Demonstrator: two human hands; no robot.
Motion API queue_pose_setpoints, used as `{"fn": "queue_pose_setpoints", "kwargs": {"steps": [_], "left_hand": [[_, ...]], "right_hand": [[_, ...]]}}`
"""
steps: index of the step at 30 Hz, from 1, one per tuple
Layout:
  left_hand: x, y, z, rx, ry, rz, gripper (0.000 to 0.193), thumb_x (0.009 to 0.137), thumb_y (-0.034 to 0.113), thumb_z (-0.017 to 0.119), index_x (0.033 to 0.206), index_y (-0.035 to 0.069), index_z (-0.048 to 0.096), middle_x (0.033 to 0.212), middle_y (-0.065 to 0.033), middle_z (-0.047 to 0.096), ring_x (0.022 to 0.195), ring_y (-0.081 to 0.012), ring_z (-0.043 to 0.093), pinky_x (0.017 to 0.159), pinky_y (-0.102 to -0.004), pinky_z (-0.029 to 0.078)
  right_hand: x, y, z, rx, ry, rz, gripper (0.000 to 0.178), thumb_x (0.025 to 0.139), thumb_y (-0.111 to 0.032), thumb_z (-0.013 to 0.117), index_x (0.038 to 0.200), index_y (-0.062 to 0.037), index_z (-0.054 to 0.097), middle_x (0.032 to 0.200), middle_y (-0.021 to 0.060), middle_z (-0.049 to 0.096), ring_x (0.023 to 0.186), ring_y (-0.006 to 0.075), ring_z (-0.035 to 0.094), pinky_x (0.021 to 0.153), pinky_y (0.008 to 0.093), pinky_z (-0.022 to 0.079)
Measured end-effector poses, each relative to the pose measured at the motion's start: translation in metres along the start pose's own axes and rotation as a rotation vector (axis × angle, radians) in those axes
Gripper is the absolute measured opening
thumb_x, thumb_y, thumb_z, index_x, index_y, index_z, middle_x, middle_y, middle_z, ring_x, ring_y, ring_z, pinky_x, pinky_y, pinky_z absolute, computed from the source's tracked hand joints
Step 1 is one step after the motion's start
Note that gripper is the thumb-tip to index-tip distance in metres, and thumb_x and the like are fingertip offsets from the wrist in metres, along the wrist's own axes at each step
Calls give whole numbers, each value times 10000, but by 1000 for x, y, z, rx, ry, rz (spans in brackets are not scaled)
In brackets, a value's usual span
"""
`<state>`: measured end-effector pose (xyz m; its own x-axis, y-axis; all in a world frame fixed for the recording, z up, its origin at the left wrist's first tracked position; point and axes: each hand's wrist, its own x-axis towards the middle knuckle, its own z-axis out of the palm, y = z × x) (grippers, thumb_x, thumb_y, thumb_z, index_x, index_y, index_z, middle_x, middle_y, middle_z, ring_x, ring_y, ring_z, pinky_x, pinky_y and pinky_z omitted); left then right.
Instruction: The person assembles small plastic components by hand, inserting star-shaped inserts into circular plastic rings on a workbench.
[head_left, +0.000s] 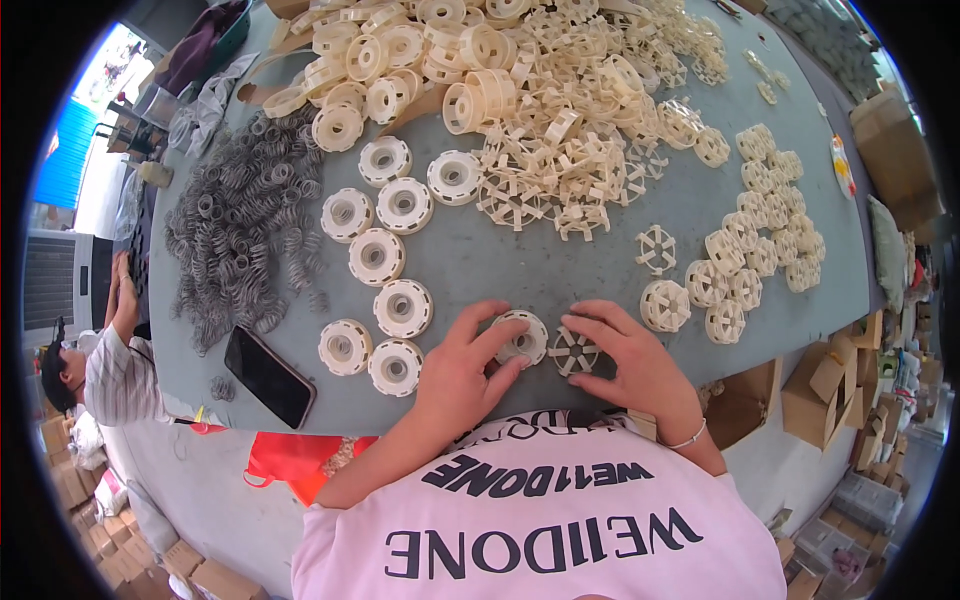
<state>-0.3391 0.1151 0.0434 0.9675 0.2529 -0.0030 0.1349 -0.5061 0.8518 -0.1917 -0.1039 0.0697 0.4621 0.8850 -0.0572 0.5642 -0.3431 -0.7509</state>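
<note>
The left hand [460, 370] pinches a round housing [521, 337] at the near middle of the table [480, 265], thumb on its near side and fingertips on the far side. Holding it by the edge likely steadies it and leaves its centre open. The right hand [640, 365] curves thumb and fingers around a spoked piece [574, 353] just right of the housing; whether those fingertips press or merely rest on it is hard to tell.

To the left stand 8 ring units [376, 256] in loose columns, some showing a coil in the centre, probably set aside within easy reach. Parts seem sorted by kind: a heap of springs [240, 220] on the left, loose rings [400, 45] far off, spoked parts [560, 170] beside them, and round cages [725, 252] grouped on the right.

The springs look like dark, wiry metal. The rings appear to be smooth cream plastic with notched rims; the spoked parts are thin-armed and tangled. A dark, glossy phone [270, 377] lies at the near left.
</note>
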Motion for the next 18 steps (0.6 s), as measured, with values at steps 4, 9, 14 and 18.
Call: {"fn": "queue_pose_setpoints", "kwargs": {"steps": [4, 9, 14, 18], "left_hand": [[-2, -3, 2, 13, 21, 19, 377, 865, 143, 830, 1224, 135, 716, 1337, -86, 637, 771, -206, 733, 658, -344, 594], [-3, 1, -3, -7, 7, -34, 362, 862, 121, 825, 1207, 123, 716, 1333, -92, 638, 799, -215, 739, 674, -344, 596], [-2, -2, -3, -2, 20, 51, 420, 869, 96, 806, 1269, 91, 677, 1329, -108, 630, 800, -222, 717, 680, -341, 587], [-8, 1, -6, -138, 32, -85, 470, 897, 76, 778, 1341, 53, 627, 1311, -133, 623, 777, -208, 681, 673, -327, 574]], "right_hand": [[-3, 1, -6, -38, -16, 29, 640, 790, -120, 854, 1390, -100, 631, 1367, 127, 598, 1193, 333, 641, 980, 402, 557], [-5, -2, -7, 7, 39, 154, 654, 741, -114, 902, 1353, -91, 674, 1271, 107, 648, 1057, 281, 690, 909, 366, 581], [1, -2, -6, -25, 160, 36, 610, 738, -143, 920, 1306, -86, 702, 1243, 102, 689, 1026, 273, 708, 894, 361, 586], [15, -13, 4, 20, 183, -119, 604, 741, -195, 932, 1288, -71, 710, 1252, 115, 698, 1067, 290, 707, 911, 374, 584]]}}
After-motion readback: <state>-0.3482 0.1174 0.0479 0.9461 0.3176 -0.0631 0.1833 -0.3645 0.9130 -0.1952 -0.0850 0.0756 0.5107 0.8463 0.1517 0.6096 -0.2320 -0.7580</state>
